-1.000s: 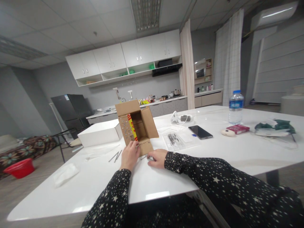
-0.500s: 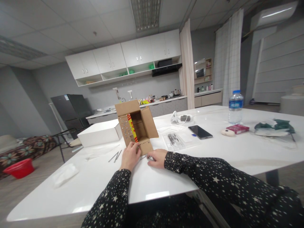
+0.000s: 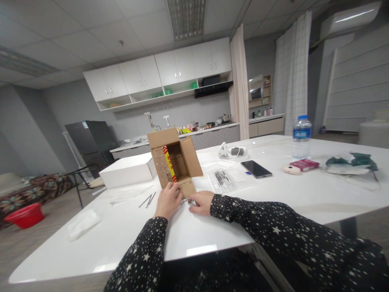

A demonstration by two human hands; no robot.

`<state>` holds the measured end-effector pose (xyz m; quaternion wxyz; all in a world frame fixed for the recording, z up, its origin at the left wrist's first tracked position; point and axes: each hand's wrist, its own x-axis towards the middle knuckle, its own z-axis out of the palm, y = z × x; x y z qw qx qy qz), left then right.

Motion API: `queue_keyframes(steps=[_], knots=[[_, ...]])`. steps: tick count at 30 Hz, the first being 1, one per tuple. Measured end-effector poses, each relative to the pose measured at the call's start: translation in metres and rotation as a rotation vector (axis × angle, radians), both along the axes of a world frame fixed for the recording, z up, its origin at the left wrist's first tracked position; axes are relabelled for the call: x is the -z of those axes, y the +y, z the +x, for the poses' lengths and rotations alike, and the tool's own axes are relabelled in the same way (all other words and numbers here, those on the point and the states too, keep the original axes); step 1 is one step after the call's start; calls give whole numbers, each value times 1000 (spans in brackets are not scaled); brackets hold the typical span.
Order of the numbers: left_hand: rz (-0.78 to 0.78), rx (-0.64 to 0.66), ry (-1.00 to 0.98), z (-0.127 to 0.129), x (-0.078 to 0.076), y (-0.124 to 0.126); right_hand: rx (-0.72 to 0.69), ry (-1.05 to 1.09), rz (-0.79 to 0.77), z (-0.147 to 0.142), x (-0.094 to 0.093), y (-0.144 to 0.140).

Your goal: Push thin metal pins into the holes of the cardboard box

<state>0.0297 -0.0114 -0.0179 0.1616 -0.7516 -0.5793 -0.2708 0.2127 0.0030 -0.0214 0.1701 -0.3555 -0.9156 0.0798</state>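
Observation:
An open cardboard box (image 3: 186, 187) stands upright on the white table in front of me, with yellow and red tape and many small shiny dots on its left flap. My left hand (image 3: 170, 199) is closed at the box's lower left corner, its curled fingers on the edge of the front flap, which has a row of small dark holes. Low beside that flap, my right hand (image 3: 201, 202) lies on the table with its fingers pinched. A thin metallic piece shows at those fingertips, too small to name. Left of my left hand lie several slim metal rods (image 3: 148, 200).
A white box (image 3: 126, 172) stands behind on the left, with a crumpled white tissue (image 3: 83, 224) nearer. On the right are a plastic bag of small dark parts (image 3: 223, 180), a phone (image 3: 256, 168), a water bottle (image 3: 301, 138), a pink box (image 3: 304, 164) and a green-white bundle (image 3: 349, 164).
My left hand's fingers have shifted slightly right along the front flap and curl a little more. My right hand and the box have hardly moved.

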Motion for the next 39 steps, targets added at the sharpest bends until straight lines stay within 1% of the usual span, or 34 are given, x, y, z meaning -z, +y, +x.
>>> queue_keyframes(steps=[5,8,13,18,21,28,34,39], knots=[[-65,131,27,3,-3,-6,-12,-2,6,-1,0,0],[-128,163,58,4,-4,-9,-11,-7,6,0,-2,-1],[-208,124,109,4,-6,-13,-46,5,12,3,-5,-4],[-263,65,156,5,-6,-14,-47,13,24,5,-4,-5],[-271,46,168,6,-5,-13,-51,16,24,5,-3,-4],[-267,58,170,6,-3,-11,-48,24,20,4,-3,-4],[-275,20,182,5,-1,-9,-47,31,17,5,-3,-4],[-265,24,189,6,-1,-9,-46,37,24,4,-2,-4]])
